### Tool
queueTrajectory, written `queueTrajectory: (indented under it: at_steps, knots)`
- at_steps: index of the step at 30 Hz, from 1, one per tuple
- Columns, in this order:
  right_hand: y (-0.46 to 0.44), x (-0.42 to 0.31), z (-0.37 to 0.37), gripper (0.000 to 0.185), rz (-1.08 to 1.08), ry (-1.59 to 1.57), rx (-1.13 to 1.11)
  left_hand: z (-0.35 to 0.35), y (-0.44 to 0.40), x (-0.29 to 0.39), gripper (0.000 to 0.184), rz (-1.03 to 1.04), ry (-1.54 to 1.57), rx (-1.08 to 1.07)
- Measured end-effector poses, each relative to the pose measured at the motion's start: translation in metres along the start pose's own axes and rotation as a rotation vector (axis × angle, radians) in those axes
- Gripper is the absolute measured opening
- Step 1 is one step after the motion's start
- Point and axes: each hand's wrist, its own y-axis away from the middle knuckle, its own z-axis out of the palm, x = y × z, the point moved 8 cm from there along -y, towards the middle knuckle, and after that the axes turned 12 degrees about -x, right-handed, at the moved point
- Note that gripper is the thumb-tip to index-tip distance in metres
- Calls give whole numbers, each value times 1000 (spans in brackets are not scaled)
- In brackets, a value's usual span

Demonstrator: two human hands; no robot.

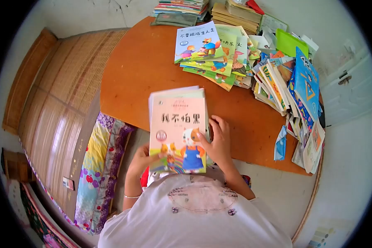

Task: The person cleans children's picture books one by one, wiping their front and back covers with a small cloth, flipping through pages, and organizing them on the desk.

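Observation:
A small stack of thin picture books (177,109) is held between my two hands over the near edge of the table. The top cover is pink, with a cat in blue overalls, a smaller cat and large dark Chinese characters. My left hand (141,159) grips the lower left edge, its thumb lying on the cover. At the right edge, my right hand (218,140) has its thumb on the cover and its fingers around the side. Paler books stick out slightly behind the top one.
Picture books with a blue-covered one on top (197,43) lie fanned on the brown table (128,78). A leaning heap of books (281,82) fills the right side, near a blue mask (280,142). More stacks (235,16) stand at the back. A flowered mattress (99,173) lies left.

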Motion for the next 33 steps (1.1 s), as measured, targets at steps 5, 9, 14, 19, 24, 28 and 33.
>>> queueTrajectory:
  at_steps: [5,9,14,19,24,28,33]
  knots:
    - [9,-17,16,52,-87,-150,-91,13,8,-19,48,-107,259,243]
    - [14,-5,18,65,-58,-613,-36,26,13,32,42,305,177,156]
    - [10,-15,-24,45,-145,-1004,-13,41,-1,105,38,590,-256,-18]
    - [3,-9,-74,55,-263,-597,211,69,-29,156,48,808,-288,6]
    - [-6,-18,-98,50,-374,-741,368,97,-40,169,75,930,-81,5]
    - [-7,-25,-99,53,-398,-752,395,111,-40,170,66,933,-289,-11]
    - [-9,-7,-90,51,-301,-740,361,101,-50,159,57,965,-221,1]
